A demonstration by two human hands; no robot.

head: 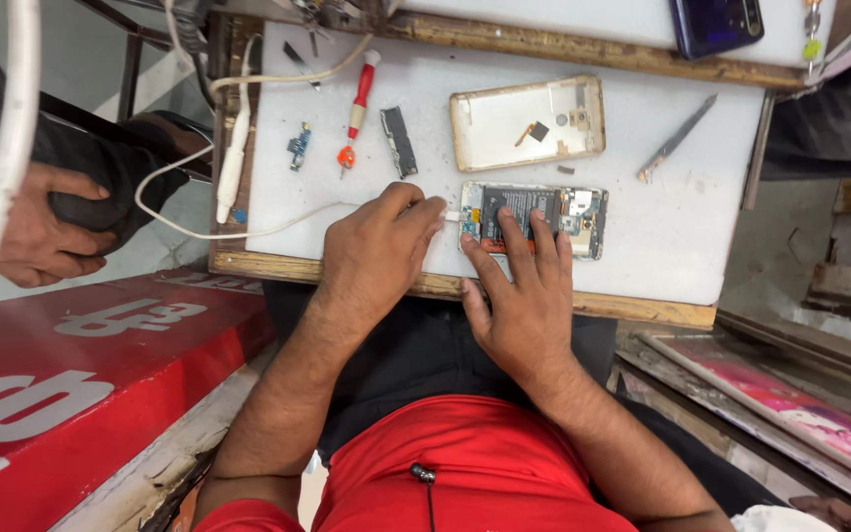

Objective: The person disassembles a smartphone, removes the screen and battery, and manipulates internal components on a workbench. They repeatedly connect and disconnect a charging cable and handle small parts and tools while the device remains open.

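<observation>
- Pressed the right hand (526,296) flat on the opened phone (575,211), fingers spread, gripping nothing.
- Pinched the plug (452,215) of a white cable (248,234) in the closed left hand (378,251), right at the phone's left end.
- Judged the step as seating the plug in the port; called next for a straight, gentle push with the phone pinned.
- Found the phone near the front edge of the white board (686,241), back off, with the dark battery and circuit boards bare.
- Left the gold back cover (504,123) just beyond, with a red screwdriver (358,103) and tweezers (677,138) either side.
- Noted another person's hand (36,227) far left.
</observation>
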